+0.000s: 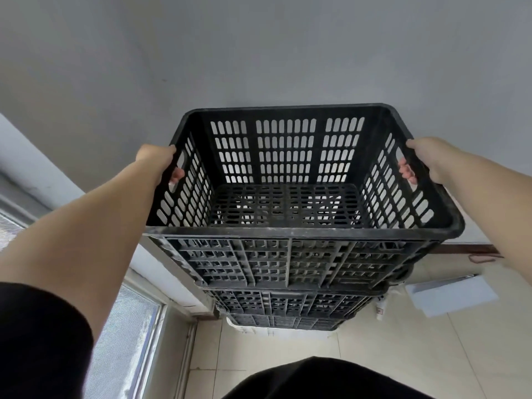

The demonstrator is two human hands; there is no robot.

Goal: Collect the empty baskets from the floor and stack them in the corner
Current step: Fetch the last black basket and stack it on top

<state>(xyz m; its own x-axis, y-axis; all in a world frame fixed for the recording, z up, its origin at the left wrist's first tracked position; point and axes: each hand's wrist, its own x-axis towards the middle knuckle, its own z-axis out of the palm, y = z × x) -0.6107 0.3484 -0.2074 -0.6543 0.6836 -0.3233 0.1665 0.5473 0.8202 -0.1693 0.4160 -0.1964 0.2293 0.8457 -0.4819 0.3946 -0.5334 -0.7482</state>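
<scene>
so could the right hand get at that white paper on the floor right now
Probably not as things stand: the right hand grips the top basket through its handle slot, and the white paper lies well below on the floor. It would have to let go first.

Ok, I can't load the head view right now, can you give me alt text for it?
Both hands hold an empty black basket by its side handle slots, left hand and right hand, over a stack of similar baskets against a grey wall. A window is at the left, and a white sheet lies on the tiled floor to the right.
</scene>
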